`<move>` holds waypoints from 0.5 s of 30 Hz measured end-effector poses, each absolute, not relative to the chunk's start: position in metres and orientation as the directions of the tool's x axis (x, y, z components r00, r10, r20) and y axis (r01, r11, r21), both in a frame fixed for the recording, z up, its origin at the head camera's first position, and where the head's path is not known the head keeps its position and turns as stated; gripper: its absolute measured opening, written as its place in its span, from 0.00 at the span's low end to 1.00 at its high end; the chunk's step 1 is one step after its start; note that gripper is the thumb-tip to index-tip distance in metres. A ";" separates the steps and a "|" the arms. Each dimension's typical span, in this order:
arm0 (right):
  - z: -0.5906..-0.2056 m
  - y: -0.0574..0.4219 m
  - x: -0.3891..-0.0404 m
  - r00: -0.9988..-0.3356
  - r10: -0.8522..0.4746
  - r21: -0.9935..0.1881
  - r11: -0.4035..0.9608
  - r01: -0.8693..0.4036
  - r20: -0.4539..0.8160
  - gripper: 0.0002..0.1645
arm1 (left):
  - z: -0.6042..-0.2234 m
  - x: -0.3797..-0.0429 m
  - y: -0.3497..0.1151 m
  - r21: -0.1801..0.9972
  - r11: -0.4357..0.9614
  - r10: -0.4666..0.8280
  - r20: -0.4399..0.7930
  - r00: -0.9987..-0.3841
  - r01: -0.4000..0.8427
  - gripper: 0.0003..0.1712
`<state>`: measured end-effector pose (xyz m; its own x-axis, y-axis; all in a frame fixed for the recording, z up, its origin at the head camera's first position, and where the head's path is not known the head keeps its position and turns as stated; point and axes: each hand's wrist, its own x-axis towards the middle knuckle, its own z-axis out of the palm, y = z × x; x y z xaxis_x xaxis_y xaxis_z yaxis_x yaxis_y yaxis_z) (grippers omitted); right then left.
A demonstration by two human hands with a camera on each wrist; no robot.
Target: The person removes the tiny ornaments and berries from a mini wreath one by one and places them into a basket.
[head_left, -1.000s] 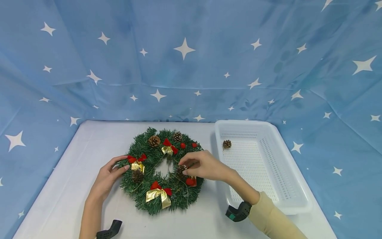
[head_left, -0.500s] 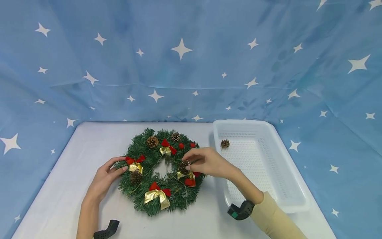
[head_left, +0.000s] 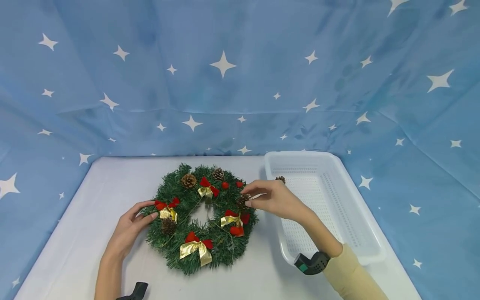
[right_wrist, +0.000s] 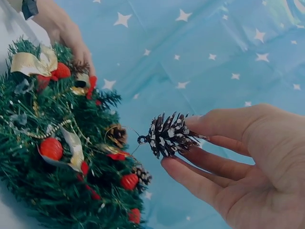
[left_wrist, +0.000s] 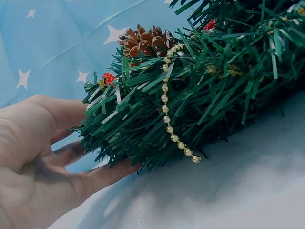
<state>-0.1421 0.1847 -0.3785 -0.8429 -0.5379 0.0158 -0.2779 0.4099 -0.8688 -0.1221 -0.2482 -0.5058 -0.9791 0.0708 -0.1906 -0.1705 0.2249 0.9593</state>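
Observation:
A green Christmas wreath (head_left: 165,246), trimmed with red-and-gold bows, pine cones and red berries, lies on the white table. My left hand (head_left: 128,227) holds the wreath's left edge; in the left wrist view one finger reaches under the needles, and a strand of gold beads (left_wrist: 165,109) hangs nearby. Between thumb and fingers, my right hand (head_left: 275,201) pinches a pine cone (right_wrist: 169,135) with white-flecked scales. A thin wire loop (right_wrist: 125,127) extends from this cone's base. In the head view the cone is over the wreath's right side, partly covered by my fingers.
To the right stands a white perforated plastic basket (head_left: 363,216). Another pine cone (head_left: 280,179) is in its upper left part, half hidden behind my right hand. A blue star-patterned cloth (head_left: 240,83) hangs behind the table.
My right hand has moved right and slightly away with the pine cone, uncovering the wreath's right bow. My left hand stays at the wreath's edge. The head view has shifted slightly.

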 end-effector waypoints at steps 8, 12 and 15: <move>-0.375 0.199 -0.144 -0.879 -0.475 -0.877 0.410 -0.251 0.029 0.18 | -0.505 -0.121 -0.249 0.957 0.219 0.060 -0.207 -0.976 -0.190 0.36; -0.374 0.208 -0.144 -0.897 -0.440 -0.869 0.433 -0.240 0.029 0.17 | -0.505 -0.122 -0.247 0.956 0.218 0.062 -0.212 -0.975 -0.194 0.36; -0.373 0.216 -0.145 -0.908 -0.417 -0.860 0.448 -0.244 0.040 0.17 | -0.506 -0.122 -0.245 0.960 0.199 0.061 -0.212 -0.975 -0.196 0.36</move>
